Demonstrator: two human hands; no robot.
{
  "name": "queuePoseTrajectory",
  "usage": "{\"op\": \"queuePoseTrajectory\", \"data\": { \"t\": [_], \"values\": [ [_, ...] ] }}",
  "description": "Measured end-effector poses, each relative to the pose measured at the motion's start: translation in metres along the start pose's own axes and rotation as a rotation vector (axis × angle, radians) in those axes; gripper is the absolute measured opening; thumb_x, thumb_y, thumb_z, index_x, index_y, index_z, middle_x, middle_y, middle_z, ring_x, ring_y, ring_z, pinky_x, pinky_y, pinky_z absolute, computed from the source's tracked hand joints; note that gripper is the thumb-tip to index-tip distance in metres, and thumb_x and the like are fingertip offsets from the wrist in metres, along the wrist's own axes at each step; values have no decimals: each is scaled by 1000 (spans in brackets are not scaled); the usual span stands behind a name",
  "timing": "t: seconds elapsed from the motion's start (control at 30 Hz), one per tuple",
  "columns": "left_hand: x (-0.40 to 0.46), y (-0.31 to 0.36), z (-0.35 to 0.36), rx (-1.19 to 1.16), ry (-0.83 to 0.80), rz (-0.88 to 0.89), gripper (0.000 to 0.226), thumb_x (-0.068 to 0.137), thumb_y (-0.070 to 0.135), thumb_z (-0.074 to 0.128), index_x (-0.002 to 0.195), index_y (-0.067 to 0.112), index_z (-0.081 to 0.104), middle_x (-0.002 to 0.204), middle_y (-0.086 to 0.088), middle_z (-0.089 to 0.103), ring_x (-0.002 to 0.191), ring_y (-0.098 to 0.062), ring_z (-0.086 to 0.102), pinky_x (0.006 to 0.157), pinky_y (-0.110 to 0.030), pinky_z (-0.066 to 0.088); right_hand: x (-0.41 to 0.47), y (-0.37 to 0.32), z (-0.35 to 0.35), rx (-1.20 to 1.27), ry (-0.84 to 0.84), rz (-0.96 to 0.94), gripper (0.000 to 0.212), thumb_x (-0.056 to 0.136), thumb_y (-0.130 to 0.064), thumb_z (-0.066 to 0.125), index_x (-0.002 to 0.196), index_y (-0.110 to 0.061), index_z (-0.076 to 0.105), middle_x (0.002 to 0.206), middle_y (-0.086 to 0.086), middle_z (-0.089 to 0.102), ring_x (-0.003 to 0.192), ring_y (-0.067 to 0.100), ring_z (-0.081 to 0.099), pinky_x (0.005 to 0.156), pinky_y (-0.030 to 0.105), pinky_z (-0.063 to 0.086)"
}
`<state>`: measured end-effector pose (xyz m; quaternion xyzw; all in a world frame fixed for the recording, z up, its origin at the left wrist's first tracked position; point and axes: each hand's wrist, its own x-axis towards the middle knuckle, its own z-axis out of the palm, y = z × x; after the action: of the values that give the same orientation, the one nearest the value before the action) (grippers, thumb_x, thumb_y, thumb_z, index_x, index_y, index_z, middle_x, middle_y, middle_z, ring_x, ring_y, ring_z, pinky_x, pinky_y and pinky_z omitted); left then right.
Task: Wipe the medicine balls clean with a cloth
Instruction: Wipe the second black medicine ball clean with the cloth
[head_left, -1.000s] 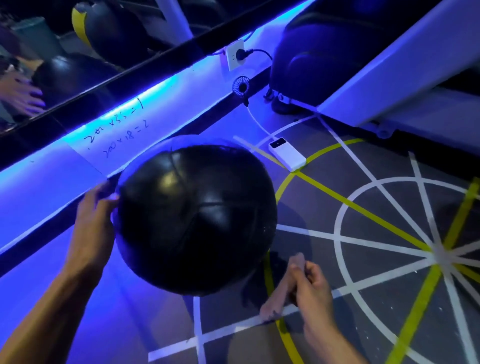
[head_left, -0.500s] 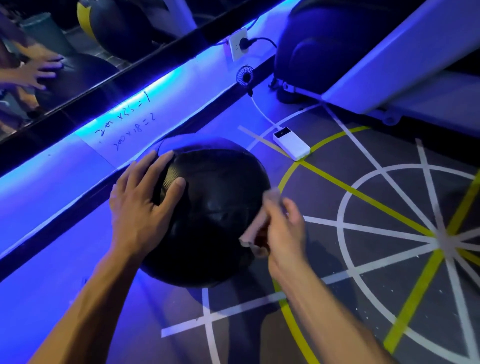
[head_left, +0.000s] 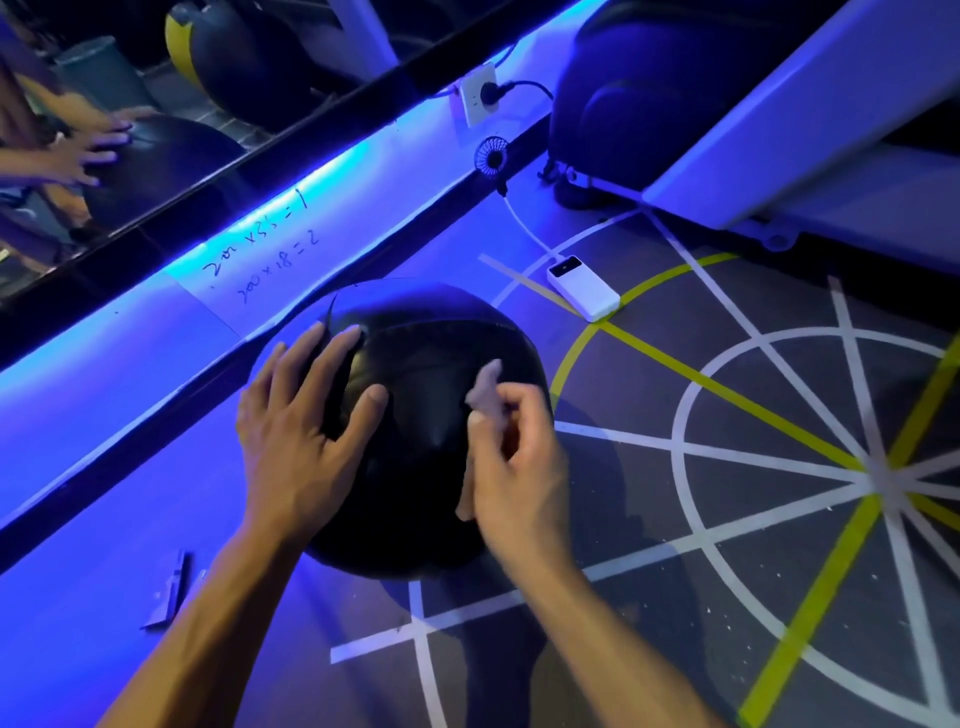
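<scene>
Black medicine ball (head_left: 415, 395) steadied by flat left hand (head_left: 296, 431) | cloth (head_left: 480, 389) pinched in right hand (head_left: 514, 457), raised from floor level onto ball | wiping probably begun

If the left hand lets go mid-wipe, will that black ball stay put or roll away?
Likely to roll: the medicine ball is round and sits on flat floor. The left hand lies spread on it, probably steadying it. Its shiny surface looks smooth, so the cloth may slide easily.

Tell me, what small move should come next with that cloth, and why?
Probably sweep the cloth across the top of the medicine ball. The right hand pinches it against the ball's right side, and the left hand lies flat on the ball, steadying it.
</scene>
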<state>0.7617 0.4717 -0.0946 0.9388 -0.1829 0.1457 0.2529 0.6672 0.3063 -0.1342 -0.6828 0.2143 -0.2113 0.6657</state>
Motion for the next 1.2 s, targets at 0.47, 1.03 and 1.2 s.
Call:
{"op": "queuePoseTrajectory", "data": {
  "t": [0.47,1.03,1.2],
  "values": [
    [-59,12,-6,26,-15,63,61,92,68,49,149,48,42,161,11,35,155,-24,22,120,-59,22,-27,-21,8,-362,-102,-420,15,103,-29,54,113,-24,64,107,-6,67,98,16,62,82,30,48],
    [-57,-13,-45,93,-75,-9,61,91,65,47,146,38,51,158,10,41,143,-30,33,119,-52,29,-57,120,-22,398,122,927,15,102,-11,55,88,-13,58,77,14,59,65,24,54,61,35,43],
    [-77,-4,-43,90,-13,24,61,90,61,51,143,32,56,157,6,44,146,-33,33,117,-55,29,-2,72,-6,279,237,651,23,101,-31,60,83,-19,69,73,1,68,75,22,62,68,34,49]
  ]
}}
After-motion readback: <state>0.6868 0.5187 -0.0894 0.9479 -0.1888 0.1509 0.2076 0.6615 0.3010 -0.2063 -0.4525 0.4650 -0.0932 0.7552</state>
